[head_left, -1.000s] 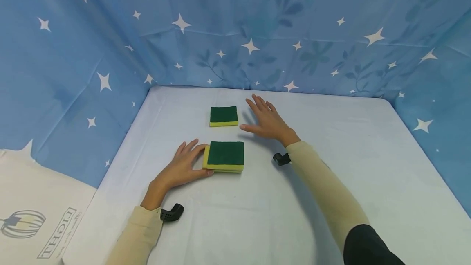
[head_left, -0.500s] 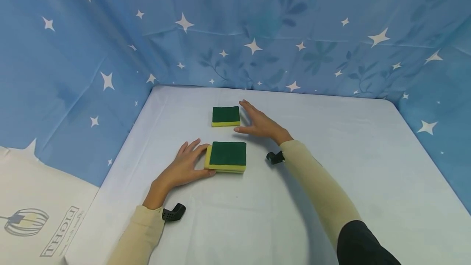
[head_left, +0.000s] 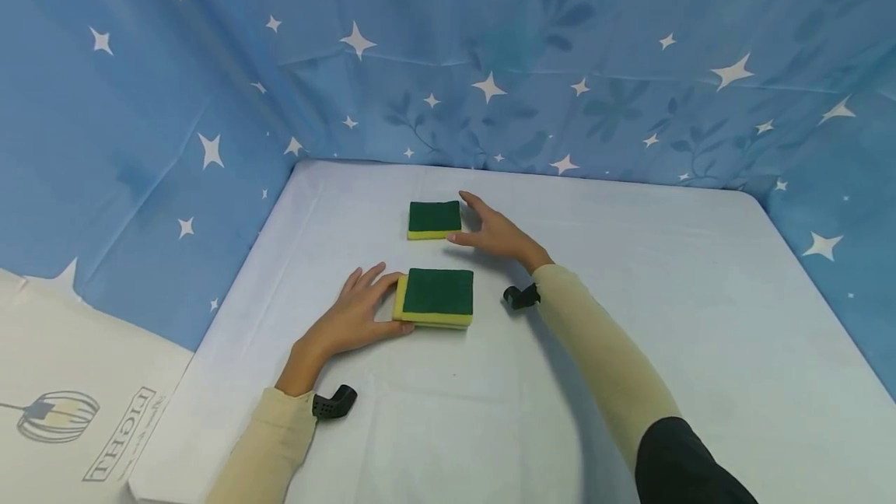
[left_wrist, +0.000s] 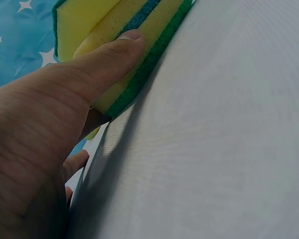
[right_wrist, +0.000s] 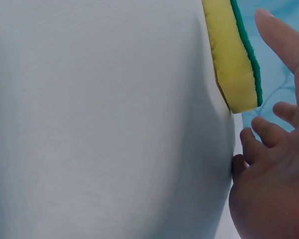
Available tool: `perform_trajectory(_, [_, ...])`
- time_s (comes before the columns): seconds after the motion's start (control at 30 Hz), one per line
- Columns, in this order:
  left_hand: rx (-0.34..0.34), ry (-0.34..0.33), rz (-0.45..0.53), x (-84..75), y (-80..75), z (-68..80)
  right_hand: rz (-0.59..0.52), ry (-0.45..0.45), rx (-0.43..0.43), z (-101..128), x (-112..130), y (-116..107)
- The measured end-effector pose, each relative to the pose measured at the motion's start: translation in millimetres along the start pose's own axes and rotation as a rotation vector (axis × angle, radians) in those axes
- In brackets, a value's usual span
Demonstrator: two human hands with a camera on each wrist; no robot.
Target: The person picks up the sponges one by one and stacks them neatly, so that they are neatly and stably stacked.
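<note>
Two green-topped yellow sponges lie stacked on the white table; the wrist view shows the stack side-on. My left hand rests at the stack's near-left corner, with fingers against the left side. Its thumb lies straight along the front edge. A single sponge sits farther back. My right hand is just to the right of it, fingers spread and straight, thumb near its front right corner. In the right wrist view a narrow gap shows between the hand and the sponge.
Blue cloth with white stars walls the table at the back and on both sides. A white cardboard box stands off the table's left front. Small black camera mounts sit at both wrists.
My right hand has slid left and come up beside the far sponge. The left hand and the stack have stayed where they were.
</note>
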State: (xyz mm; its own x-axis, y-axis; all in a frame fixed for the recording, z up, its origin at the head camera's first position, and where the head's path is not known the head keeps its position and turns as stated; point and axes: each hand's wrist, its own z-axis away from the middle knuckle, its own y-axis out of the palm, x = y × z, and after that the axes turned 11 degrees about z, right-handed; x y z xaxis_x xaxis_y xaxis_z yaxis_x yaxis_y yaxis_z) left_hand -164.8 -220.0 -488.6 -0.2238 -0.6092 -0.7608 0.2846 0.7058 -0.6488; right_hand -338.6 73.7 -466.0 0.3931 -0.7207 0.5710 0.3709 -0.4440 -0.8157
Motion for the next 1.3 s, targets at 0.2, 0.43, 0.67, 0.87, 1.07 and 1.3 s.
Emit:
perform_trajectory(0.2, [0.000,0.009,-0.011,-1.0,-0.4,0.0,-0.076,-0.022,-0.003,-2.6,-2.1,1.9])
perform_trajectory(0.43, [-0.001,0.009,-0.019,-0.4,-0.6,-1.3,-0.130,-0.036,-0.017,-5.7,-2.0,4.2])
perform_trajectory(0.67, [0.000,0.012,-0.014,-2.8,-1.5,-1.4,-0.149,-0.019,-0.034,-5.9,-0.5,8.7])
perform_trajectory(0.87, [0.002,0.007,-0.016,-2.8,-1.1,-0.5,-0.124,-0.002,-0.064,-6.9,1.8,13.7])
perform_trajectory(1.07, [-0.004,-0.007,-0.009,-2.5,-0.8,0.3,-0.144,0.000,-0.104,-7.4,3.5,17.7])
perform_trajectory(1.3, [-0.005,0.011,-0.010,-3.2,1.4,1.2,-0.178,0.015,-0.135,-5.4,1.3,22.0])
